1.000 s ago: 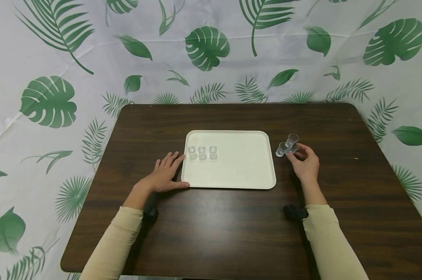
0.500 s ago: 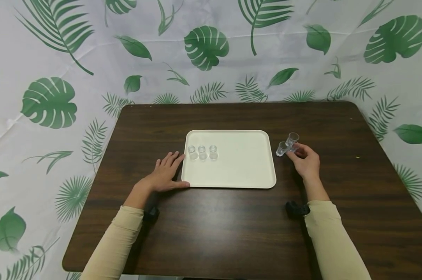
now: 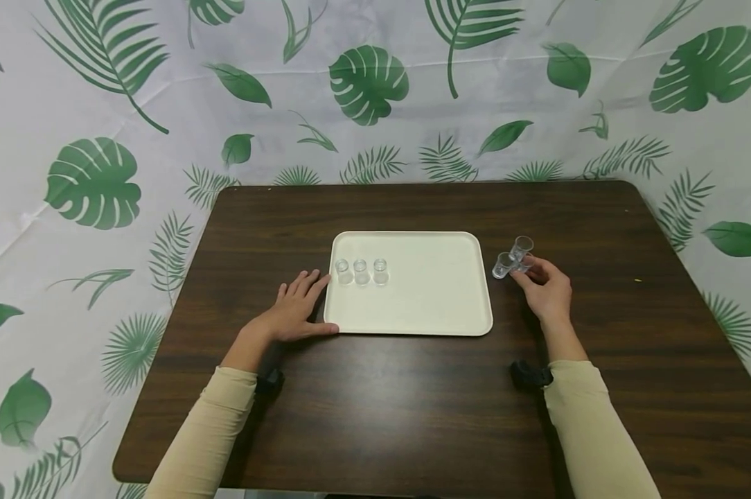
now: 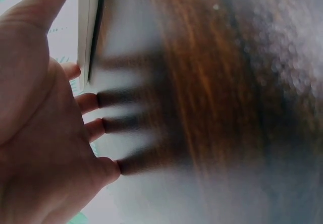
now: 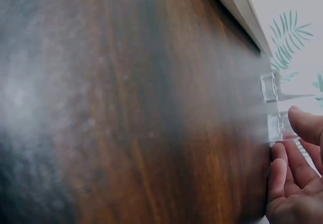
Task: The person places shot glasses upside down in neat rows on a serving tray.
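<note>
Dk brn tbl [image 3: 438,388], glare [image 3: 375,398] nr front; wht cloth [image 3: 431,118] w/ grn leaf print [image 3: 378,90] behind

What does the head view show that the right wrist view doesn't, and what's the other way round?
Only the head view shows the left hand, touching the white tray, and the row of three clear cups standing on it.

Only the right wrist view shows the palm side of the right hand and, from low down, thick cup bases.

Both share the right hand, the cups beside it, the dark table, part of the tray and the leaf-print backdrop.
</note>
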`<action>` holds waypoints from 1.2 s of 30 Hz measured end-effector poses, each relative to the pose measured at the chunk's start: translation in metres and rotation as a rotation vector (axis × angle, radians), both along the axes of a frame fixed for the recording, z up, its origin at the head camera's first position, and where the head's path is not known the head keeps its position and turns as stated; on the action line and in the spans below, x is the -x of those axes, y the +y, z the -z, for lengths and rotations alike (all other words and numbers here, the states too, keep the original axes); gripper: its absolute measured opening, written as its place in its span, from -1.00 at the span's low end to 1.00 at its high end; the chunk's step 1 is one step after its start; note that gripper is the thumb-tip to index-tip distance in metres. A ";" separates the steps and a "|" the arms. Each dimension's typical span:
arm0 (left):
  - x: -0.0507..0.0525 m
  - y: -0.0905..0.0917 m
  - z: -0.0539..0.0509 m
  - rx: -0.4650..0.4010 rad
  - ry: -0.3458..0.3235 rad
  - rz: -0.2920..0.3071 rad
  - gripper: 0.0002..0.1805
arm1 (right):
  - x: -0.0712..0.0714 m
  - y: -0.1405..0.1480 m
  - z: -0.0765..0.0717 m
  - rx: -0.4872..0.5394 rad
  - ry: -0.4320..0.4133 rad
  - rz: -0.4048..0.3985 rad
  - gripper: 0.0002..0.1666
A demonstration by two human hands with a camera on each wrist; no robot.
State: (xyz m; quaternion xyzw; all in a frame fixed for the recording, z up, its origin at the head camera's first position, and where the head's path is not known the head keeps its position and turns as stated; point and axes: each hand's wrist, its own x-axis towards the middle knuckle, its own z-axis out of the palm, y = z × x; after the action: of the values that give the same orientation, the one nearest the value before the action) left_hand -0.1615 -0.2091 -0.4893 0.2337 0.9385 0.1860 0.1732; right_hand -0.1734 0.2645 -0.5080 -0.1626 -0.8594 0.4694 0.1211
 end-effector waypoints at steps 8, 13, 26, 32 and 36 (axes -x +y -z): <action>0.000 0.001 0.000 0.005 0.002 0.002 0.17 | -0.002 0.002 0.001 0.046 0.019 0.019 -0.53; 0.001 0.001 0.001 0.010 0.003 0.002 0.18 | -0.003 0.003 0.002 0.116 0.029 0.043 -0.51; 0.000 0.002 0.000 0.015 -0.009 -0.004 0.19 | -0.003 0.006 -0.014 0.409 0.092 0.108 -0.51; 0.000 0.001 0.000 0.014 -0.005 -0.002 0.18 | 0.002 0.005 -0.025 0.433 0.148 0.134 -0.52; 0.000 0.001 -0.001 0.010 -0.007 -0.002 0.18 | 0.006 0.001 -0.034 0.304 0.237 0.134 -0.53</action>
State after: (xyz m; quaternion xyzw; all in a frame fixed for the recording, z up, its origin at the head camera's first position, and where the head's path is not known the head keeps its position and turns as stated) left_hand -0.1616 -0.2083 -0.4886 0.2314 0.9390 0.1824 0.1774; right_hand -0.1791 0.2656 -0.4739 -0.1795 -0.7456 0.6005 0.2265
